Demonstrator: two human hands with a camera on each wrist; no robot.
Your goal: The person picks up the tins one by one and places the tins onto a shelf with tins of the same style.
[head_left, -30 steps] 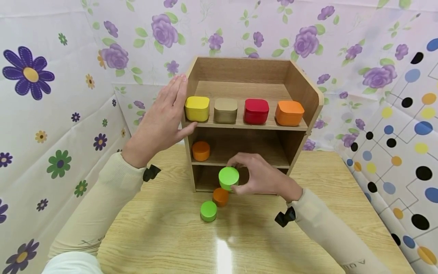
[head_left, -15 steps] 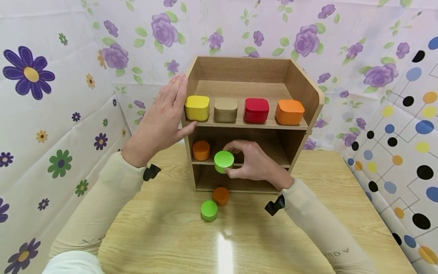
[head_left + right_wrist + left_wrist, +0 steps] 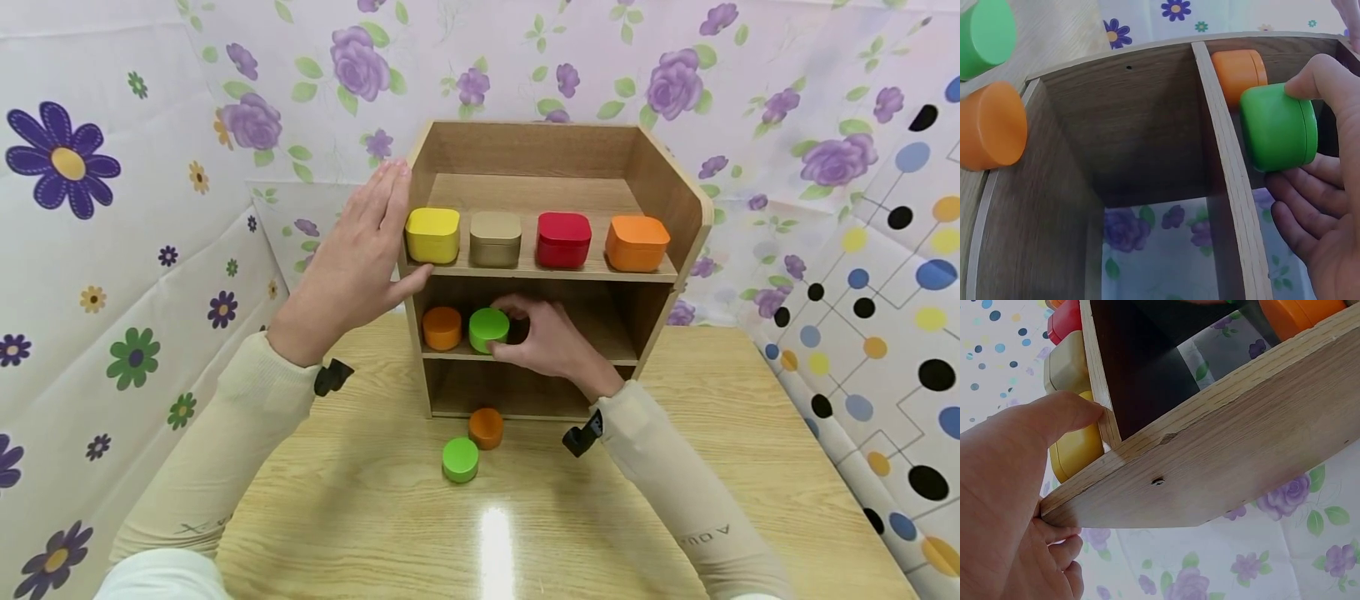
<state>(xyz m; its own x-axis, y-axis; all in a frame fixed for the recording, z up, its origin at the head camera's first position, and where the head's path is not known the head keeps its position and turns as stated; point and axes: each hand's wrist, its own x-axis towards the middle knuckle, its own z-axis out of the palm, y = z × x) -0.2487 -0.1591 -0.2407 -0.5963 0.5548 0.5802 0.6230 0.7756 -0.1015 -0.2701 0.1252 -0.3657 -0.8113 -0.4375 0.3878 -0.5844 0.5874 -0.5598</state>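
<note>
My right hand (image 3: 551, 340) pinches a round green container (image 3: 488, 330) at the middle shelf of the wooden rack (image 3: 528, 273). Just left of it on that shelf stands a round orange container (image 3: 442, 328). In the right wrist view, thumb and fingers of my right hand (image 3: 1329, 156) lie on opposite sides of the green container (image 3: 1277, 127). My left hand (image 3: 348, 258) lies against the rack's left side, its thumb on the top shelf's front edge beside the yellow container (image 3: 432, 236). The left wrist view shows that thumb over the wood edge (image 3: 1107, 425).
Khaki (image 3: 495, 239), red (image 3: 563, 240) and orange (image 3: 637, 243) square containers line the top shelf, right of the yellow one. On the table (image 3: 360, 517), before the rack, stand a round orange container (image 3: 486, 427) and a round green one (image 3: 461, 460). Patterned cloths (image 3: 300, 125) surround the table.
My right hand has carried the green container up and slightly left, from in front of the lower compartment to the middle shelf. The left hand keeps its place.
</note>
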